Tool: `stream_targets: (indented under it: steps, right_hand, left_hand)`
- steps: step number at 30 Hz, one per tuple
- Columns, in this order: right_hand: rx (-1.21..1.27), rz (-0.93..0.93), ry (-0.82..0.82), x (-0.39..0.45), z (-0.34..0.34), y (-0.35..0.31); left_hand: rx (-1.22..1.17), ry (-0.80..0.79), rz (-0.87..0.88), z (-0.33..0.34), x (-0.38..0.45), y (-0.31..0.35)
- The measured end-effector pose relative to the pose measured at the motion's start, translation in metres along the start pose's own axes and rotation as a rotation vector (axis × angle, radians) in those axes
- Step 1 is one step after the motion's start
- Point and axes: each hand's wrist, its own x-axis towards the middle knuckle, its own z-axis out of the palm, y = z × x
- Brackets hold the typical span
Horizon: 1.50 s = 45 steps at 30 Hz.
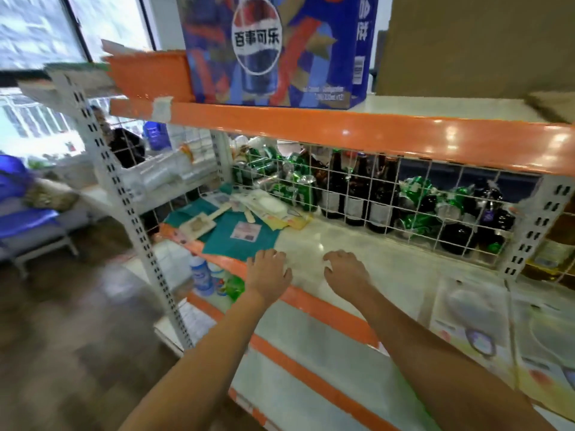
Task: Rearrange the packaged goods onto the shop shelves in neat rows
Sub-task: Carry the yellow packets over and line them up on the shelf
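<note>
- Head-worn wide-angle camera looks forward and down, close over the middle shelf (357, 244).
- Orange-edged upper shelf (311, 126) crosses the frame's top.

Left hand (270, 273), right hand (348, 271), two bare forearms, no sleeves, rings, watch or gloves

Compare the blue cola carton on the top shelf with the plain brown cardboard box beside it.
The blue printed cola carton bears a round logo, lettering and a barcode; the plain brown cardboard box shows no print. The carton's base is in view; the box runs off frame. Both stand upright on the orange-edged top shelf.
</note>
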Motion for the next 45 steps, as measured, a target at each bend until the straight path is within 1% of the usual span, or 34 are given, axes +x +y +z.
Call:
stream_targets:
  steps: [5,9,13,16,22,27,32,36,38,42,45]
  right_hand:
    - [0.011,-0.056,0.041,0.044,0.015,-0.059]
    - [-0.001,-0.056,0.008,0.071,0.034,-0.097]
    - [-0.005,-0.045,-0.044,0.092,0.054,-0.119]
    - [-0.035,-0.025,-0.063,0.113,0.06,-0.123]
    - [0.007,0.01,-0.04,0.176,0.059,-0.118]
    - [0.048,0.044,-0.019,0.234,0.059,-0.106]
    - [0.053,0.089,-0.092,0.277,0.061,-0.096]
    - [0.053,0.088,-0.178,0.294,0.065,-0.094]
    - [0.04,0.074,-0.154,0.296,0.068,-0.094]
    - [-0.091,0.028,-0.075,0.296,0.069,-0.094]
    - [-0.12,0.009,-0.02,0.292,0.067,-0.095]
  left_hand:
    - [0.012,0.001,-0.072,-0.006,0.013,-0.068]
    - [-0.031,-0.018,-0.123,-0.003,0.023,-0.115]
    - [-0.046,-0.054,-0.157,0.007,0.031,-0.148]
    - [-0.058,-0.059,-0.17,0.013,0.042,-0.164]
    - [-0.088,0.027,-0.176,0.02,0.085,-0.183]
    - [-0.091,0.055,-0.199,0.021,0.13,-0.19]
    - [-0.14,0.045,-0.173,0.023,0.165,-0.191]
    - [-0.161,0.046,-0.166,0.032,0.183,-0.191]
    - [-0.158,0.04,-0.167,0.036,0.19,-0.192]
    - [-0.17,0.04,-0.153,0.039,0.197,-0.192]
    - [-0.147,0.031,-0.125,0.038,0.201,-0.192]
